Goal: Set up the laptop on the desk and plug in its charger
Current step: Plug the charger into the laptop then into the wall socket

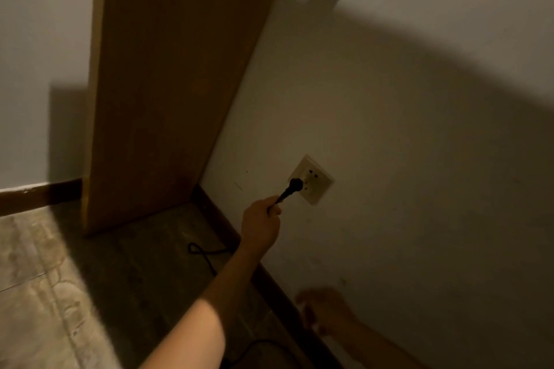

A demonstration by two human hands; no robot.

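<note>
Gripping the black cord just behind the plug (295,184), your left hand (260,223) is closed around it; the plug head projects past your fingers and meets the lower-left corner of the wall socket (311,180). Your right hand (325,310) rests blurred against the wall, fingers spread, holding nothing. Slack cable (204,252) lies on the floor by the skirting.

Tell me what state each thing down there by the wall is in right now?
Plug: held at the wall socket's face; whether it is fully in, cannot tell.
Wall socket: mounted low on the wall, other holes bare.
Cable: slack, looped on the floor.
Left hand: grip closed on the cable just behind the plug.
Right hand: blurred, empty, fingers spread, near the wall.
</note>
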